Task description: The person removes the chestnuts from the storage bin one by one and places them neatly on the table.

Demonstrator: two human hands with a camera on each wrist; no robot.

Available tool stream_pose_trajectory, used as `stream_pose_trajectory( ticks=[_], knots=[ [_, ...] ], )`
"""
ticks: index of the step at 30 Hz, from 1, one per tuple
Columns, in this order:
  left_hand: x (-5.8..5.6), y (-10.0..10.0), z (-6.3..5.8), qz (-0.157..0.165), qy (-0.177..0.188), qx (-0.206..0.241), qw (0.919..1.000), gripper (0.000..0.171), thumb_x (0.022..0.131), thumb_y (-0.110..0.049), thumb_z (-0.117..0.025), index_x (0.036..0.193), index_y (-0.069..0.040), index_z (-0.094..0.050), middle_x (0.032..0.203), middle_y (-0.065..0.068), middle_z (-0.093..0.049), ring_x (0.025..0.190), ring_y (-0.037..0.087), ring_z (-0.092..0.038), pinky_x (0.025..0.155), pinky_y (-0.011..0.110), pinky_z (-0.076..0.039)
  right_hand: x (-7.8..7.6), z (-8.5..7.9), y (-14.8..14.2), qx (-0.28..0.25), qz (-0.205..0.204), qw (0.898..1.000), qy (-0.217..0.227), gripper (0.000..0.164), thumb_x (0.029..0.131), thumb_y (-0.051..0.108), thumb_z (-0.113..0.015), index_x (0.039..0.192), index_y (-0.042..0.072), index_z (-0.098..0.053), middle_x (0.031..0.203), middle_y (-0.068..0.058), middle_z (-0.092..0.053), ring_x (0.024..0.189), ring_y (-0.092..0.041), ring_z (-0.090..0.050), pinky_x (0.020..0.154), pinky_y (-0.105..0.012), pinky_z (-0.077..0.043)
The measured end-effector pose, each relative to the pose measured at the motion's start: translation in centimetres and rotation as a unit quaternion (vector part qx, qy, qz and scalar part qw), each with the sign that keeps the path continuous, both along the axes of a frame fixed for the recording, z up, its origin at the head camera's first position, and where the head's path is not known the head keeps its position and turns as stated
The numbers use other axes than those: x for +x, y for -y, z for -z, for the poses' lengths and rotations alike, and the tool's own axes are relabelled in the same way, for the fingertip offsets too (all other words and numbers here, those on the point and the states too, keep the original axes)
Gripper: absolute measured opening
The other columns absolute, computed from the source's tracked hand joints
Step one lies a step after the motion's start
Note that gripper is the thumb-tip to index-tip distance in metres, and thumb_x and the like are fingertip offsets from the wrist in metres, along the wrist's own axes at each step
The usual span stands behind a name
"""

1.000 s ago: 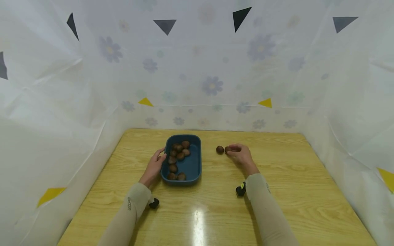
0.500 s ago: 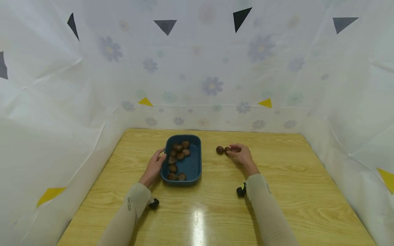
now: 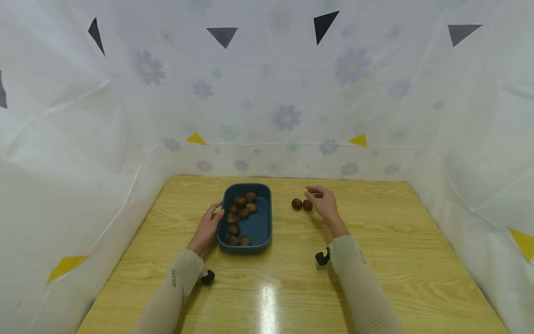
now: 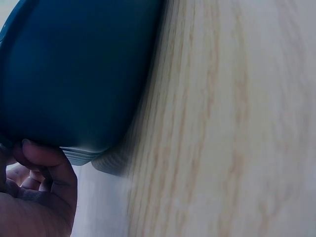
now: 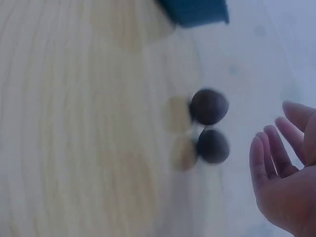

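Note:
A dark blue rectangular tray (image 3: 260,227) stands left of the table's middle, with several brown chestnuts (image 3: 244,212) gathered mostly along its left side. My left hand (image 3: 208,228) holds the tray's left side, thumb at the rim; the left wrist view shows the fingers (image 4: 47,160) up against the tray's wall (image 4: 74,74). Two more chestnuts (image 5: 209,106) lie side by side on the wood to the right of the tray. Just beyond and right of them, my right hand (image 3: 325,203) is raised with loosely bent fingers and nothing in its grasp; in the right wrist view a gap separates its fingertips from the chestnuts.
The wooden table (image 3: 375,222) ends at a pale flowered curtain (image 3: 267,93), which also hangs on both sides. Black wrist cameras (image 3: 322,256) are worn under both forearms. Glare lies on the table's near middle.
My right hand has let go of the right-hand loose chestnut and moved up and slightly away from it, fingers spread apart. The left hand and the tray have stayed in place.

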State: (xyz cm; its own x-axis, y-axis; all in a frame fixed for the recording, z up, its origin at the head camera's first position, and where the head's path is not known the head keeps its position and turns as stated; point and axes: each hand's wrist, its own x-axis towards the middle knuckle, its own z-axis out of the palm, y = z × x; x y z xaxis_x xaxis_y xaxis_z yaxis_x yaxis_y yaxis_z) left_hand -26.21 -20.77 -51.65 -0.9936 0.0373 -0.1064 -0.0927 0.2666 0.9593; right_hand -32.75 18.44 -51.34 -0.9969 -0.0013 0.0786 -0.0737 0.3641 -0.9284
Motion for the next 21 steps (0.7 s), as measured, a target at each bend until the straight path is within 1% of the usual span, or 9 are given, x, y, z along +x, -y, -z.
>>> stream_pose_trajectory(
  ticks=[3, 5, 7, 10, 13, 15, 17, 20, 21],
  knots=[
    [-0.3, 0.2, 0.9, -0.003, -0.010, -0.006, 0.9999, 0.052, 0.113, -0.030, -0.043, 0.161, -0.012, -0.036, 0.122, 0.029, -0.065, 0.098, 0.029, -0.063, 0.081, 0.032, -0.048, 0.2, -1.3, 1.6, -0.025, -0.028, 0.999, 0.005, 0.043, 0.105, 0.035, -0.062, 0.140, 0.009, -0.063, 0.139, -0.016, -0.060, 0.123, -0.034, -0.059, 0.102, -0.051, -0.052],
    [-0.4, 0.2, 1.2, -0.005, -0.014, -0.011, 0.9998, 0.051, 0.113, -0.031, -0.044, 0.161, -0.014, -0.037, 0.123, 0.027, -0.066, 0.100, 0.025, -0.064, 0.083, 0.029, -0.048, 0.4, -2.0, 2.7, -0.035, -0.048, 0.998, 0.005, 0.045, 0.106, 0.036, -0.061, 0.142, 0.009, -0.062, 0.139, -0.017, -0.059, 0.122, -0.035, -0.061, 0.104, -0.055, -0.051],
    [-0.5, 0.2, 1.3, -0.005, -0.019, -0.014, 0.9997, 0.050, 0.113, -0.031, -0.045, 0.160, -0.014, -0.039, 0.119, 0.025, -0.068, 0.097, 0.022, -0.064, 0.082, 0.028, -0.048, 0.6, -2.5, 3.7, -0.045, -0.071, 0.996, 0.009, 0.045, 0.107, 0.036, -0.059, 0.144, 0.009, -0.060, 0.139, -0.019, -0.059, 0.121, -0.037, -0.062, 0.104, -0.059, -0.050],
    [-0.5, 0.1, 1.1, -0.009, -0.031, -0.017, 0.9993, 0.049, 0.112, -0.030, -0.049, 0.157, -0.014, -0.044, 0.101, 0.018, -0.069, 0.081, 0.017, -0.062, 0.073, 0.026, -0.048, 0.8, -3.1, 5.3, -0.059, -0.103, 0.993, 0.015, 0.043, 0.107, 0.033, -0.058, 0.144, 0.010, -0.060, 0.138, -0.020, -0.060, 0.121, -0.040, -0.062, 0.104, -0.060, -0.050],
    [-0.2, 0.4, 1.0, -0.014, -0.041, -0.022, 0.9988, 0.049, 0.110, -0.030, -0.052, 0.155, -0.011, -0.047, 0.081, 0.009, -0.061, 0.064, 0.014, -0.052, 0.062, 0.026, -0.046, 1.2, -3.5, 7.0, -0.077, -0.140, 0.987, 0.021, 0.042, 0.108, 0.031, -0.058, 0.143, 0.008, -0.059, 0.137, -0.021, -0.059, 0.123, -0.043, -0.060, 0.105, -0.060, -0.050],
    [0.0, 0.8, 1.0, -0.019, -0.038, -0.017, 0.9989, 0.049, 0.110, -0.031, -0.052, 0.154, -0.009, -0.048, 0.077, 0.004, -0.059, 0.061, 0.012, -0.050, 0.059, 0.026, -0.045, 1.5, -3.7, 8.2, -0.085, -0.165, 0.982, 0.023, 0.042, 0.108, 0.029, -0.058, 0.143, 0.007, -0.059, 0.138, -0.021, -0.058, 0.124, -0.044, -0.059, 0.106, -0.058, -0.050],
    [0.3, 1.2, 1.0, -0.024, -0.030, -0.013, 0.9992, 0.050, 0.110, -0.034, -0.052, 0.152, -0.008, -0.049, 0.077, 0.001, -0.059, 0.060, 0.011, -0.050, 0.059, 0.026, -0.045, 1.9, -3.8, 9.4, -0.100, -0.192, 0.976, 0.032, 0.041, 0.108, 0.027, -0.058, 0.143, 0.005, -0.059, 0.140, -0.022, -0.057, 0.126, -0.046, -0.057, 0.107, -0.057, -0.050],
    [1.1, 1.7, 0.7, -0.016, -0.006, -0.003, 0.9998, 0.052, 0.109, -0.035, -0.055, 0.151, -0.007, -0.048, 0.083, 0.005, -0.063, 0.063, 0.013, -0.054, 0.060, 0.028, -0.048, 2.8, -4.0, 11.3, -0.121, -0.238, 0.963, 0.047, 0.038, 0.108, 0.023, -0.058, 0.142, 0.005, -0.058, 0.146, -0.024, -0.053, 0.129, -0.048, -0.055, 0.107, -0.055, -0.050],
    [1.5, 1.8, 0.5, -0.011, 0.005, 0.001, 0.9999, 0.051, 0.108, -0.034, -0.057, 0.151, -0.008, -0.048, 0.086, 0.008, -0.064, 0.064, 0.015, -0.055, 0.061, 0.030, -0.050, 3.1, -4.0, 11.9, -0.132, -0.254, 0.957, 0.055, 0.037, 0.108, 0.021, -0.058, 0.141, 0.005, -0.058, 0.149, -0.024, -0.051, 0.130, -0.049, -0.054, 0.108, -0.057, -0.049]
  ],
)
